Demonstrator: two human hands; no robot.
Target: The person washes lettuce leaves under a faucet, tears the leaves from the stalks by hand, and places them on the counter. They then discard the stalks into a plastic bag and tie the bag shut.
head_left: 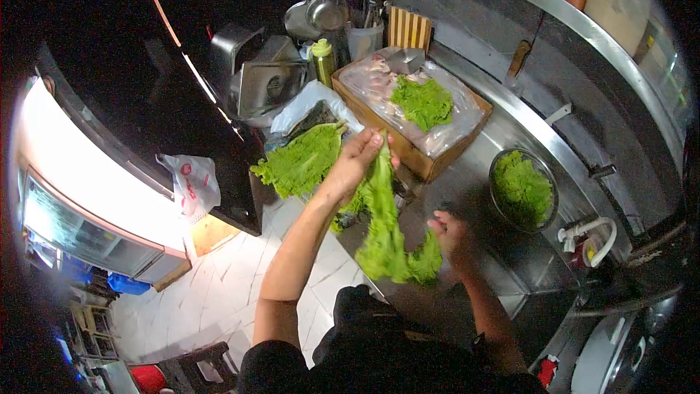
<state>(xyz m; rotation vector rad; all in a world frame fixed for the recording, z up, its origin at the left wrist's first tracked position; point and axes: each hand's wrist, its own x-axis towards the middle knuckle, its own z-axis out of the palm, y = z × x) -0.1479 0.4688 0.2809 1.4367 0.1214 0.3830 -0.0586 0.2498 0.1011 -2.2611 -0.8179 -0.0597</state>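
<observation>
Toward the left, one white plastic bag (195, 186) bears red print. Next come rectangular metal pans (271, 87), at least two, and one bottle (323, 69) with green contents and a light-green cap. Frilly lettuce leaves (302, 160) lie beside the left hand (364, 153), its fingers pinched around the stem end of a drooping, ruffled leaf (383, 226). Behind, one plastic-lined cardboard box (415, 159) holds pale contents topped by a lettuce clump (423, 102). The right hand's (450, 232) fingers curl near the leaf's lower part; I cannot tell whether they grip anything. Farther right on the steel counter (474, 158), one round bowl (555, 208) holds crinkled lettuce (521, 190).
</observation>
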